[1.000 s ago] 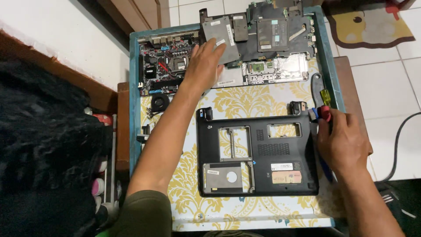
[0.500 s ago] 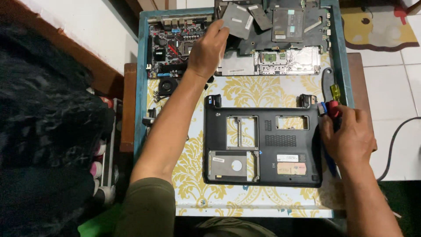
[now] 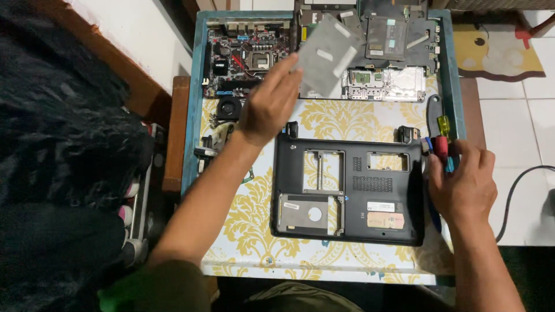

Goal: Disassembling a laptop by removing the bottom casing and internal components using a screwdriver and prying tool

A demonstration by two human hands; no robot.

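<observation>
Lying black and bare mid-table, the laptop shell point(image 3: 350, 190) sits between both hands. Left hand point(image 3: 270, 104) grips a grey metal plate point(image 3: 328, 55) above the circuit board point(image 3: 245, 58); right hand point(image 3: 462, 185) clutches screwdrivers point(image 3: 442, 138).

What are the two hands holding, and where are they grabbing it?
The left hand pinches a flat grey metal plate by its lower left corner. The right hand rests on screwdrivers beside the black laptop base; its grip is unclear.
</observation>
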